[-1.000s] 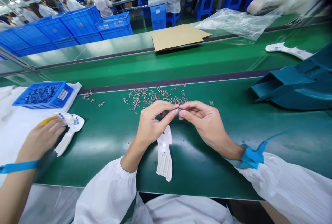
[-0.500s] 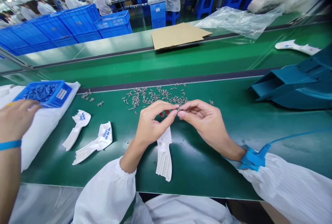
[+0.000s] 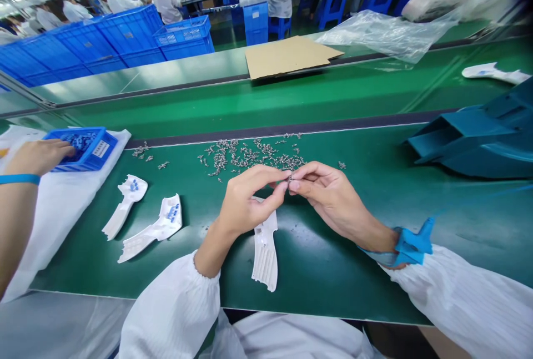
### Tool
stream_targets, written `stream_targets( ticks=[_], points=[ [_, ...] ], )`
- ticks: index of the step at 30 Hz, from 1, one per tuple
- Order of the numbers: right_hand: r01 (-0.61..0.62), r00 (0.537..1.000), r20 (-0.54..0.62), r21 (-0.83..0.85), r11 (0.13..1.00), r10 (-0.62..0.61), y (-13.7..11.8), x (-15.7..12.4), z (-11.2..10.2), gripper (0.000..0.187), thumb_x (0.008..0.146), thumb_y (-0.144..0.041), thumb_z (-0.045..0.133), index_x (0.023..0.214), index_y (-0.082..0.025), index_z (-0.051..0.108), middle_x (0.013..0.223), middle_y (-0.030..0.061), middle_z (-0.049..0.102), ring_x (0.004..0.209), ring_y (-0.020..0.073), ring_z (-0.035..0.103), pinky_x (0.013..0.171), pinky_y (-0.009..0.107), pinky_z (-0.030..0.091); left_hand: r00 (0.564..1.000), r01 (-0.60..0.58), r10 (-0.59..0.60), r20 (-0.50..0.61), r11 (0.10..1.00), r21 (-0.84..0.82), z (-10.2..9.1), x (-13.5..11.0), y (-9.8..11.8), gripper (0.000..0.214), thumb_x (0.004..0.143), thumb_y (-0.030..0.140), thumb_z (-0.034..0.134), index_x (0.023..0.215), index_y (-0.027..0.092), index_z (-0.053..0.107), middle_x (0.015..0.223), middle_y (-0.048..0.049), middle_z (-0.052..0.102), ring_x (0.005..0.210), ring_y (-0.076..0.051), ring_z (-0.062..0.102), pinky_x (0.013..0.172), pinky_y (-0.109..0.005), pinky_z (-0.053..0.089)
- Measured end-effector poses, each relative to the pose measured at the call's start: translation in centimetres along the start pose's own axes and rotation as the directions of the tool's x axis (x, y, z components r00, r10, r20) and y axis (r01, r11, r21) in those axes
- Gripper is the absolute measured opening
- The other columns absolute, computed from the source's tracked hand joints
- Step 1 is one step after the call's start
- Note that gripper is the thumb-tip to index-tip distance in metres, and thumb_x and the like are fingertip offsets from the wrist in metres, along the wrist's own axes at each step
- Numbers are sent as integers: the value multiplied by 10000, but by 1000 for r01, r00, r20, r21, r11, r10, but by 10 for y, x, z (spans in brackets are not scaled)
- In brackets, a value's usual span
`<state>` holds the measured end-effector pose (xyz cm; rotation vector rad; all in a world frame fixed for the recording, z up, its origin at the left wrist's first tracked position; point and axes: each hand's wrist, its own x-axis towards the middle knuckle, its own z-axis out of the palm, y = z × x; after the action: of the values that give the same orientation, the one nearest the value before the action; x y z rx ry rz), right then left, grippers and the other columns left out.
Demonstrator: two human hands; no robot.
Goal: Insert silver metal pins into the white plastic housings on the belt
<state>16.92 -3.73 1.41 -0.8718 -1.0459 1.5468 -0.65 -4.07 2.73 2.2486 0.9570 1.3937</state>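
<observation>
My left hand [image 3: 245, 201] and my right hand [image 3: 328, 195] meet fingertip to fingertip above the green bench [image 3: 333, 270], both pinched on one small metal part [image 3: 290, 177]. Just beyond them lies a scatter of several small metal parts [image 3: 250, 156]. A white plastic piece [image 3: 265, 251] lies flat on the bench under my left wrist. My right wrist wears a blue strap [image 3: 410, 245] with a cord.
A co-worker's hand [image 3: 39, 156] at the left reaches into a small blue tray [image 3: 100, 151] of blue parts. Two more white plastic pieces [image 3: 125, 203] [image 3: 156, 228] lie left of me. A teal housing [image 3: 474, 137] sits at right. Cardboard [image 3: 287, 56] lies beyond the belt.
The co-worker's hand let go of white pieces on the bench and moved up left to the blue tray. My hands stayed pinched together. The white piece on the far belt drifted right.
</observation>
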Motion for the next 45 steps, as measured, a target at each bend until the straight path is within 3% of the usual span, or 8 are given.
stream_targets(
  ticks=[5, 11, 16, 25, 33, 36, 41, 45],
  points=[
    [146, 989, 1, -221, 964, -150, -1, -1, -1, 235, 661, -400, 883, 729, -245, 720, 765, 5, 725, 749, 189, 694, 760, 360, 604, 968, 250, -243, 64, 955, -160, -1, 1, 2, 105, 863, 256, 699, 955, 222, 737, 881, -28, 743, 757, -124, 654, 649, -248, 531],
    [352, 923, 66, -543, 762, -380, -2, -8, -3, 49, 830, -299, 734, 836, -258, 708, 823, 24, 717, 763, 203, 674, 714, 358, 579, 843, 532, -503, 188, 732, -426, 3, 2, -1, 144, 830, 342, 744, 904, 218, 736, 883, -32, 728, 804, -143, 676, 755, -284, 559],
    [479, 841, 169, -673, 563, -513, -5, -11, -7, 157, 837, -202, 696, 965, -293, 701, 871, 14, 724, 754, 199, 672, 712, 350, 570, 808, 578, -532, 255, 629, -519, 6, 3, 0, 229, 805, 419, 757, 871, 207, 696, 837, -19, 704, 723, -118, 661, 690, -254, 557],
    [578, 788, 328, -685, 444, -521, -17, -6, -18, 194, 806, -173, 685, 944, -306, 716, 872, 23, 742, 804, 224, 686, 778, 386, 575, 730, 680, -559, 393, 535, -502, 9, 3, 1, 347, 825, 542, 694, 863, 202, 635, 748, -5, 641, 687, -112, 612, 630, -230, 500],
    [749, 624, 626, -651, 127, -467, -50, -5, -26, 282, 852, -109, 595, 1039, -283, 715, 901, 52, 734, 791, 214, 669, 711, 365, 574, 742, 670, -480, 468, 564, -483, 6, 5, 12, 330, 935, 521, 548, 865, 202, 594, 779, -12, 608, 723, -124, 594, 653, -244, 499],
    [650, 593, 533, -759, -32, -604, -99, -17, -40, 290, 837, -98, 626, 1029, -299, 710, 889, 43, 735, 772, 222, 677, 694, 359, 559, 736, 677, -524, 428, 576, -459, 4, 2, 9, 341, 947, 536, 517, 910, 215, 628, 853, -21, 623, 773, -139, 607, 678, -257, 488],
    [62, 574, 217, -973, -222, -790, -213, -25, -126, 203, 808, -165, 733, 908, -342, 745, 847, 42, 747, 725, 248, 677, 707, 373, 493, 723, 691, -595, 351, 616, -379, -3, 1, 0, 345, 923, 565, 535, 871, 234, 620, 850, -8, 629, 815, -161, 609, 734, -272, 479],
    [-218, 744, -5, -947, -236, -668, -273, -1, -214, 165, 754, -127, 786, 666, -266, 764, 514, -22, 641, 454, 165, 563, 535, 325, 371, 765, 644, -584, 271, 692, -328, -13, 5, 9, 350, 918, 562, 528, 857, 228, 614, 841, -14, 641, 821, -179, 611, 789, -295, 480]
  ],
)
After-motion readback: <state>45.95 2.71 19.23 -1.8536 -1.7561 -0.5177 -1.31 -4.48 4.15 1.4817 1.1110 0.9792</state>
